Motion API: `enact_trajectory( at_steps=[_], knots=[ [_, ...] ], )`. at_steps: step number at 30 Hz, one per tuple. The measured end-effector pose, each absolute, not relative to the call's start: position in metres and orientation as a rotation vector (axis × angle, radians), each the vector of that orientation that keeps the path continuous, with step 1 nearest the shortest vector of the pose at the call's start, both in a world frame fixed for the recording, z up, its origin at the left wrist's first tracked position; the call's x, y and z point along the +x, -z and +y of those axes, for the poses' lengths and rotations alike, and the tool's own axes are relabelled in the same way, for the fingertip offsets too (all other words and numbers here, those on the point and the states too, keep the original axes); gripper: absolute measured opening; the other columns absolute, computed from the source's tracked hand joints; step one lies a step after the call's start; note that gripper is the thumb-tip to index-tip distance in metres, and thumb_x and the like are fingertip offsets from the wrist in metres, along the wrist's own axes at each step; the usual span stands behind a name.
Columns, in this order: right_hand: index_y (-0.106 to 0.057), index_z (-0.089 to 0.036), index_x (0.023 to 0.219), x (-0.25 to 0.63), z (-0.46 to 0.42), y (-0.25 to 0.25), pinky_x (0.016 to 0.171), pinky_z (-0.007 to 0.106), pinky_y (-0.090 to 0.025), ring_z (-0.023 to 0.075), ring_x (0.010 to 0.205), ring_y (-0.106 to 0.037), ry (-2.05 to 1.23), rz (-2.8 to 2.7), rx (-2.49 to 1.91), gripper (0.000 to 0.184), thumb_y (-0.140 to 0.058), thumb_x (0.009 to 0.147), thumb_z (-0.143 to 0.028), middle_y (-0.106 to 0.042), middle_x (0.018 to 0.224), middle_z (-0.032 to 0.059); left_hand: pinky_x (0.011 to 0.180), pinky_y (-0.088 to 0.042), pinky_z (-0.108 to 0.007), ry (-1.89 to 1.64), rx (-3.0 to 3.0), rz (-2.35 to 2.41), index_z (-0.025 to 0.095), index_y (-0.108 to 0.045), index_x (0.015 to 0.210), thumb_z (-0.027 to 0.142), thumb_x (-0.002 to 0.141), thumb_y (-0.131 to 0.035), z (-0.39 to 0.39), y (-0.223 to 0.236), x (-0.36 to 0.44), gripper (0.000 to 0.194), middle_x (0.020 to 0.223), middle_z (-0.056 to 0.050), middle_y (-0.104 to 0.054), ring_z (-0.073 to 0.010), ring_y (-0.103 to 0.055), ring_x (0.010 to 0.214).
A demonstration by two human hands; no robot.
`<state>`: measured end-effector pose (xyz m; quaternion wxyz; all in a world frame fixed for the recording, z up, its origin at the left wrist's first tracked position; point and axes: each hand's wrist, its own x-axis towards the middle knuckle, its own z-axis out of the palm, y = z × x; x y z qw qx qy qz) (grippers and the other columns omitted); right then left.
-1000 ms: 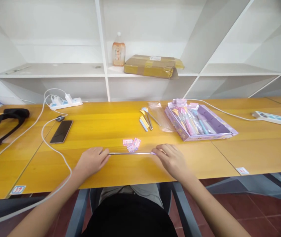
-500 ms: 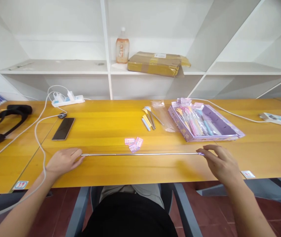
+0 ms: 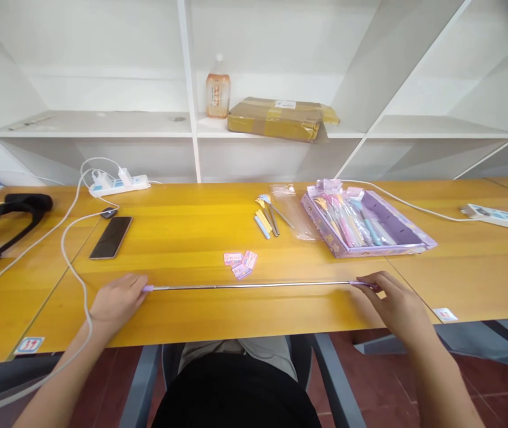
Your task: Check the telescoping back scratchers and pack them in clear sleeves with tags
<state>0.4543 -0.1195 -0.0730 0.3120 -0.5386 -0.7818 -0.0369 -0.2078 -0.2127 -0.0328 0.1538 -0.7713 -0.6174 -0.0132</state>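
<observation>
A thin silver telescopic back scratcher (image 3: 254,286) with purple ends is stretched level above the front of the desk. My left hand (image 3: 120,302) is closed on its left end, where a bit of purple shows. At the other end, my right hand (image 3: 391,303) pinches the purple tip, partly hidden by the fingers. Several small pink-and-purple cards (image 3: 242,263) lie just beyond the rod. Farther back are shortened scratchers (image 3: 270,214) with yellow and blue parts, beside a clear plastic bag (image 3: 296,211).
A purple box (image 3: 414,246) with several bagged scratchers sits at the right. On the left are a phone (image 3: 111,238), a power strip (image 3: 120,185) and black headgear (image 3: 17,220). A white cable (image 3: 87,291) crosses my left forearm. A bottle (image 3: 218,92) and a taped carton (image 3: 275,119) stand on the shelf.
The rod and both hands have come slightly closer to me. More of the purple parts shows at both ends, and the right fingers have closed in. The view has shifted a little.
</observation>
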Motion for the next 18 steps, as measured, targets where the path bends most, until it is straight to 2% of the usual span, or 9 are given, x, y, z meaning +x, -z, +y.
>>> enact_trajectory(
  at_steps=[3, 7, 11, 15, 18],
  knots=[
    [-0.071, -0.023, 0.096, 0.449, -0.12, 0.077, 0.06, 0.031, -0.054, 0.0209, 0.071, -0.073, 0.155, -2.092, -1.414, 0.027, -0.062, 0.105, -0.047, -0.075, 0.094, 0.0088, 0.056, -0.04, -0.032, -0.07, -2.173, -1.918, 0.021, -0.067, 0.08, 0.023, 0.1, -0.047, -0.213, 0.032, -0.196, 0.029, 0.08, -0.009, -0.076, -0.028, -0.073, 0.073],
    [-0.072, -0.022, 0.1, 0.434, -0.121, 0.074, 0.056, 0.027, -0.048, 0.0139, 0.062, -0.067, 0.35, -2.085, -1.372, 0.022, -0.06, 0.108, -0.038, -0.075, 0.093, 0.0041, 0.06, -0.043, -0.031, -0.277, -2.152, -2.119, 0.019, -0.072, 0.09, 0.023, 0.102, -0.047, -0.21, 0.022, -0.179, 0.028, 0.093, -0.013, -0.081, -0.0313, -0.078, 0.084],
    [-0.071, -0.022, 0.102, 0.404, -0.119, 0.066, 0.066, 0.026, -0.049, 0.0149, 0.075, -0.072, 0.501, -2.106, -1.152, 0.005, -0.067, 0.104, -0.02, -0.077, 0.092, 0.0027, 0.068, -0.05, -0.033, -0.415, -2.191, -2.221, 0.018, -0.073, 0.101, 0.022, 0.106, -0.044, -0.205, 0.012, -0.152, 0.03, 0.102, -0.015, -0.081, -0.0329, -0.079, 0.093],
    [-0.068, -0.021, 0.106, 0.335, -0.13, 0.06, 0.08, 0.031, -0.052, 0.019, 0.085, -0.07, 0.408, -2.255, -0.841, 0.012, -0.071, 0.1, -0.011, -0.076, 0.094, 0.0055, 0.078, -0.055, -0.034, -0.416, -2.347, -2.188, 0.018, -0.073, 0.108, 0.029, 0.112, -0.043, -0.201, 0.004, -0.094, 0.032, 0.103, -0.015, -0.08, -0.0322, -0.079, 0.1],
    [-0.066, -0.019, 0.107, 0.271, -0.147, 0.063, 0.079, 0.033, -0.05, 0.0197, 0.084, -0.066, 0.292, -2.301, -0.759, 0.013, -0.062, 0.104, -0.007, -0.074, 0.095, 0.0066, 0.079, -0.057, -0.036, -0.399, -2.45, -2.195, 0.016, -0.072, 0.11, 0.025, 0.112, -0.042, -0.197, 0.001, -0.045, 0.032, 0.102, -0.017, -0.08, -0.0317, -0.079, 0.098]
  ],
)
